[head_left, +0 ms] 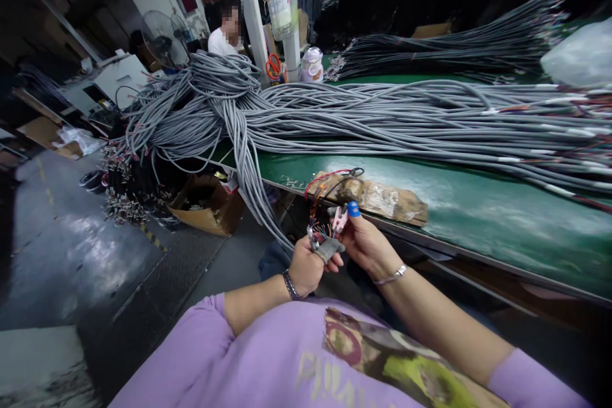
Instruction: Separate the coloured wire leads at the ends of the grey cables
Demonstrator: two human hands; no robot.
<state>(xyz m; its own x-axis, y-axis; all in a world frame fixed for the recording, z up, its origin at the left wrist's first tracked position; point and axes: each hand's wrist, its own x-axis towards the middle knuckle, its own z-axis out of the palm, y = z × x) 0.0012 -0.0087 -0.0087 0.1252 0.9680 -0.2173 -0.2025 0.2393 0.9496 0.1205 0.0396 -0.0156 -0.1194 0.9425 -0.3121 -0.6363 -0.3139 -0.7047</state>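
My left hand (pixel 306 266) is closed round the end of a grey cable (pixel 275 229), whose stripped coloured wires (pixel 319 230) fan out above my fist. My right hand (pixel 366 243) pinches those wire ends with thumb and fingers; a blue cap (pixel 353 208) covers one fingertip and a small pale connector (pixel 339 218) sits between the fingers. Both hands hover just below the front edge of the green table (pixel 478 210). The cable runs up from my fist into the big grey pile.
A large heap of grey cables (pixel 335 118) covers the table and hangs over its left end. A taped cardboard pad (pixel 382 199) lies at the table edge. A cardboard box (pixel 205 204) stands on the floor. Another person (pixel 228 32) sits far back by a fan (pixel 162 38).
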